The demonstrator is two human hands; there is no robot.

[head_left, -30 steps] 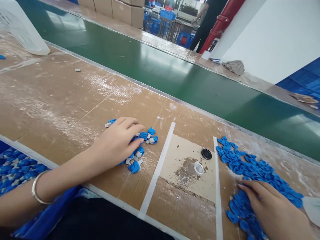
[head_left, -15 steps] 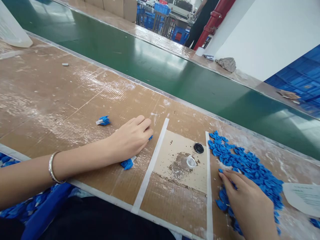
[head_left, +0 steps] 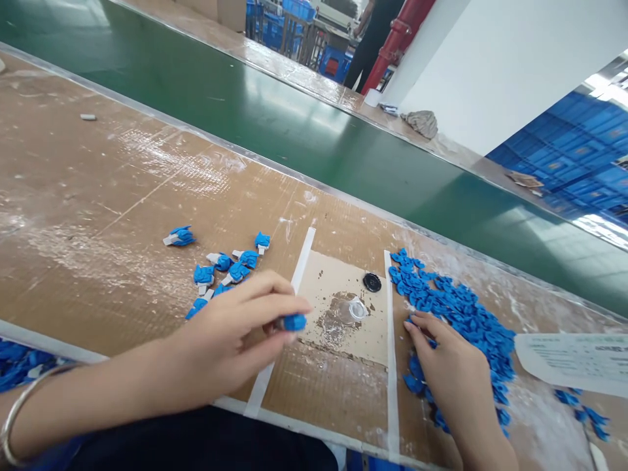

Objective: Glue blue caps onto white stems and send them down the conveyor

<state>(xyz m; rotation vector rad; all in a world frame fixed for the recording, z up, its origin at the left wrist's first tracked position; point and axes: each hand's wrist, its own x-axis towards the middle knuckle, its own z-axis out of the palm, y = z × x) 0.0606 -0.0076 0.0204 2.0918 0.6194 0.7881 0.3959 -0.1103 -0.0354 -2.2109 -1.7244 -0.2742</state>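
My left hand (head_left: 230, 337) is closed in a pinch on a small blue plastic part (head_left: 295, 322), held above the left white tape strip (head_left: 304, 258). Behind that hand lie several blue parts with pale tabs (head_left: 239, 271). My right hand (head_left: 454, 369) is at the near left side of a pile of small blue parts (head_left: 456, 307). Its thumb and forefinger pinch a little blue piece (head_left: 409, 321), mostly covered by the fingertips. Between the hands, a clear round dish (head_left: 358, 309) sits on a wet patch of the tan cardboard (head_left: 318, 281), with a black round cap (head_left: 372, 282) just behind it.
A green conveyor belt (head_left: 294, 134) runs behind the cardboard-covered table (head_left: 122, 216). On the right lies a whitish container with print (head_left: 569, 360), more blue parts near it. A grey cloth (head_left: 420, 123) rests beyond the belt. Far back, a person (head_left: 375, 39) stands by a red pipe.
My left hand has lifted off the table and come nearer, now with a blue part in its fingers. My right hand still pinches by the pile. The view has shifted to the right.
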